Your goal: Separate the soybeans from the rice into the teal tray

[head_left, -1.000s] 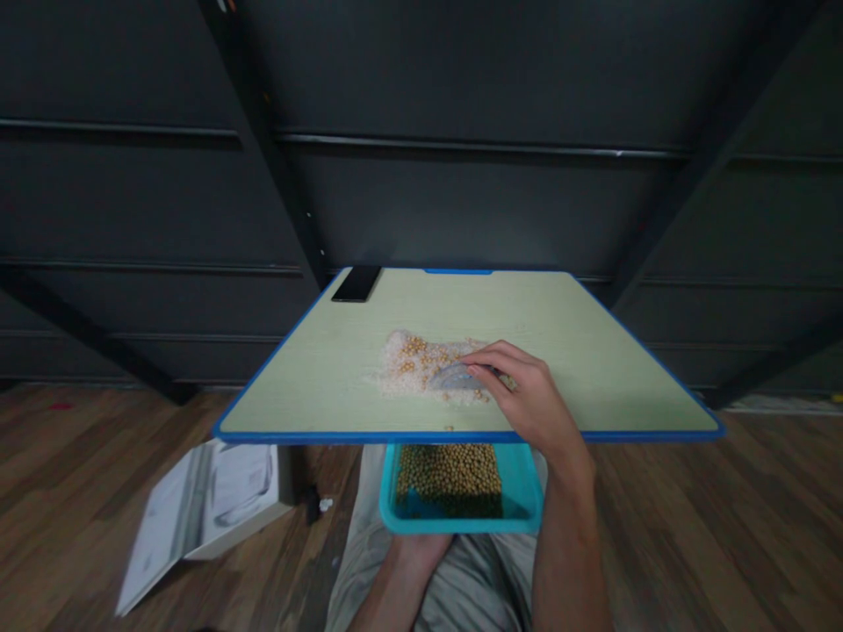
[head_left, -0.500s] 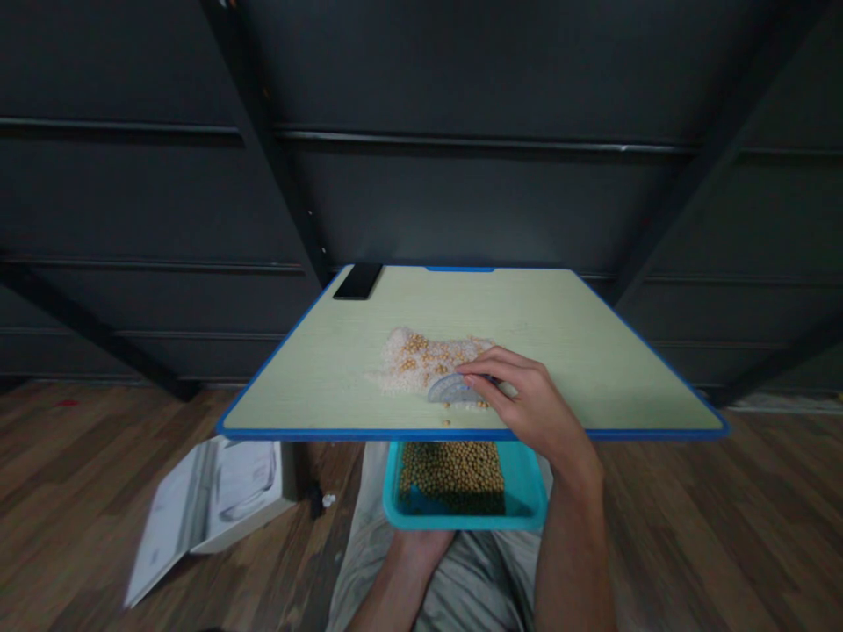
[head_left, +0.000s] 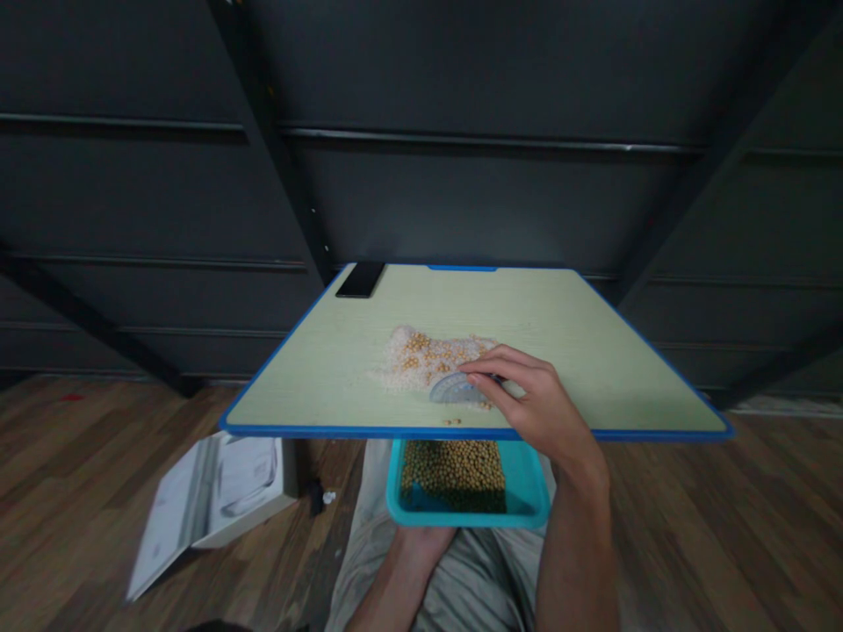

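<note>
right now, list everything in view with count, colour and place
protractor: one, clear, against the grain pile
white grains: one pile, white, mid-table
loose beans: many, golden, among the grains and near the front edge
table: one, pale green with blue rim, centre
phone: one, black, far left table corner
tray: one, turquoise, below the table's near edge
tray beans: many, golden-brown, inside the tray
box: one, white, open on floor, left
small object: one, black, beside the box
floor: one, brown, below
wall: one, dark, behind
trousers: one pair, greyish, below tray
right hand: one, holding the protractor
left hand: one, partly hidden under the tray
</note>
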### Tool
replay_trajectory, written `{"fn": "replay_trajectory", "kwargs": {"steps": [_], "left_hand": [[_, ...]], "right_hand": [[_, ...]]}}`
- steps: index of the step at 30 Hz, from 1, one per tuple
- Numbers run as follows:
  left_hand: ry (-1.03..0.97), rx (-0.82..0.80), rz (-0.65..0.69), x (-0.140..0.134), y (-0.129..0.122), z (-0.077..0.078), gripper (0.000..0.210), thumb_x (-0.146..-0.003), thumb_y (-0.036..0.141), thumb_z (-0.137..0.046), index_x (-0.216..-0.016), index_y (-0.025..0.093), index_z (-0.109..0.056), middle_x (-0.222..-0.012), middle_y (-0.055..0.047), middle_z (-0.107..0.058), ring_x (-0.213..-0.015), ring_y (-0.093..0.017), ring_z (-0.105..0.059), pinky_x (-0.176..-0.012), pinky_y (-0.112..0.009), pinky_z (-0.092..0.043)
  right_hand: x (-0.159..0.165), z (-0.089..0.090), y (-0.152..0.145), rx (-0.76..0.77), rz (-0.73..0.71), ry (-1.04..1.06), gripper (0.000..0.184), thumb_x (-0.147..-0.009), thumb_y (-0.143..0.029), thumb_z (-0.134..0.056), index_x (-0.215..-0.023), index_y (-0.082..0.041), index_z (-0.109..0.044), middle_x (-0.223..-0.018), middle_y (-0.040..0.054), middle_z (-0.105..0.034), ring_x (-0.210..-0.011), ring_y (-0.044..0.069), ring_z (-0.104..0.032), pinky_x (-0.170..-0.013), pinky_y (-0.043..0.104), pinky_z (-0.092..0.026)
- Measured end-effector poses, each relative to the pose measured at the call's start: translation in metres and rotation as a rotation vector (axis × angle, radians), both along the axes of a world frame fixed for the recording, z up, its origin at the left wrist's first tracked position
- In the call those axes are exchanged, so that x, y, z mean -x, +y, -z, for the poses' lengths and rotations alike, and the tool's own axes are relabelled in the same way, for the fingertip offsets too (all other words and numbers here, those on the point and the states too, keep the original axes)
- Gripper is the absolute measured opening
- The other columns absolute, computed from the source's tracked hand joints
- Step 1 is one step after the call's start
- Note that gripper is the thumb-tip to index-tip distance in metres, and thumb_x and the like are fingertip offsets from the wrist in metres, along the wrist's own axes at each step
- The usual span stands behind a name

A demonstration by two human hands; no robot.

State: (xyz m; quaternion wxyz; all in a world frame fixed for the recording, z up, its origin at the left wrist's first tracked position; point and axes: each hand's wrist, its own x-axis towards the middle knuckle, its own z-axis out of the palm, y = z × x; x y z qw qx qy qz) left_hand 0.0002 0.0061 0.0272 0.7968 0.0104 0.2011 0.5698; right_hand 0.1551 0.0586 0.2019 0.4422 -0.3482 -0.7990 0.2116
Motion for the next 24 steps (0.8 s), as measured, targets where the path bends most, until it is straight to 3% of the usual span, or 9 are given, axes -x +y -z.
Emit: {"fn": "replay_trajectory", "kwargs": {"steps": [6,14,24], "left_hand": [[-0.12,-0.04,-0.018,-0.001,0.0,-0.002,0.04,-0.092,0.03,-0.042,-0.118,0.031,-0.072,-0.115,-0.001,-0.081,-0.133,-0.026,-0.06,-0.12,-0.052,-0.04],[-0.03,0.033,-0.045,-0.006,0.001,-0.023,0.04,-0.09,0.029,-0.044,-0.118,0.033,-0.073,-0.117,0.002,-0.08,-0.134,-0.025,-0.06,-0.122,-0.048,-0.038],[-0.059,-0.084,0.023,-0.003,0.0,-0.002,0.04,-0.091,0.03,-0.043,-0.117,0.032,-0.073,-0.114,-0.001,-0.081,-0.128,-0.026,-0.064,-0.119,-0.052,-0.041]], "right_hand": [[-0.005,0.005,0.006,0.016,0.015,-0.027,0.017,-0.097,-0.016,-0.064,-0.104,-0.024,-0.077,-0.104,0.003,-0.076,-0.099,0.02,-0.069,-0.09,0.037,-0.054],[-0.004,0.003,0.001,0.029,-0.032,-0.019,0.018,-0.096,-0.013,-0.064,-0.103,-0.025,-0.077,-0.102,0.0012,-0.077,-0.098,0.018,-0.07,-0.091,0.035,-0.053],[-0.004,0.005,0.004,0.027,0.007,0.006,0.017,-0.097,-0.016,-0.064,-0.103,-0.025,-0.076,-0.102,0.0023,-0.076,-0.098,0.019,-0.069,-0.09,0.037,-0.054]]}}
